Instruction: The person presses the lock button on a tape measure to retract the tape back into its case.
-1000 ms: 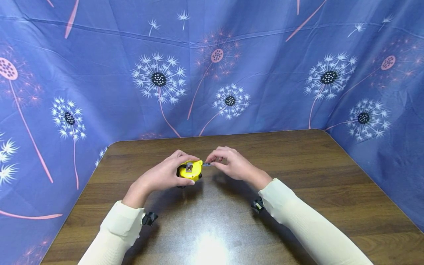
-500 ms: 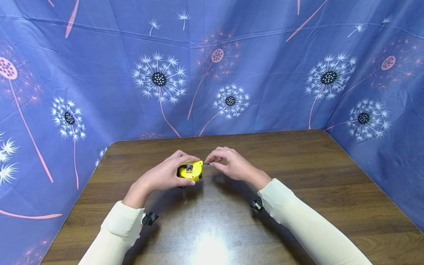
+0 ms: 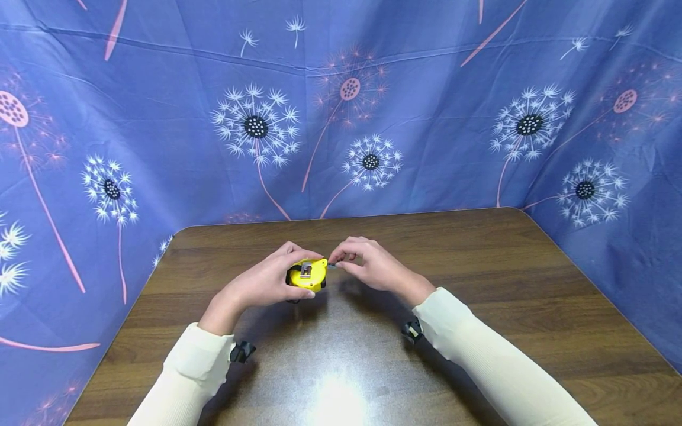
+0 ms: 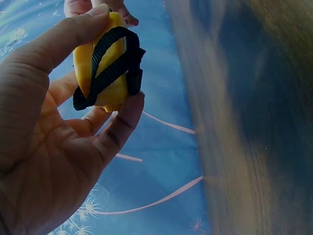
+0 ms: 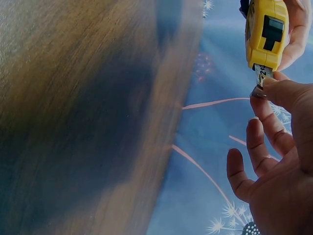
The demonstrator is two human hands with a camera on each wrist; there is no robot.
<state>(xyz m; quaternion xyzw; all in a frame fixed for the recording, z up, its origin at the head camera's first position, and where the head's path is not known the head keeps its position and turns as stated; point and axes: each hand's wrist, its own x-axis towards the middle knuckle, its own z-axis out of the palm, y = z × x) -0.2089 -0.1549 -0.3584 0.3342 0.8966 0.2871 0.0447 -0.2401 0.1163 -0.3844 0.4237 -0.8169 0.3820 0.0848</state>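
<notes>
A yellow tape measure (image 3: 314, 277) is held above the table by my left hand (image 3: 261, 279), thumb on the near side and fingers on the far side. Its metal belt clip (image 3: 306, 270) faces up in the head view. A black wrist strap (image 4: 110, 73) loops over the case in the left wrist view. My right hand (image 3: 375, 266) pinches the end of the tape blade (image 5: 262, 72) between thumb and index finger. Only a short length of blade shows outside the case, below the black lock button (image 5: 272, 33). The other right fingers are loosely bent.
Beneath both hands is a brown wood-grain table (image 3: 479, 284), with a bright glare near its front. Blue cloth (image 3: 437, 118) with dandelion prints hangs along its back and sides. Dark wrist-camera mounts (image 3: 242, 352) sit at both cuffs.
My right hand has shifted slightly left toward the case, and the blade showing between is a little shorter. My left hand with the tape measure has barely moved.
</notes>
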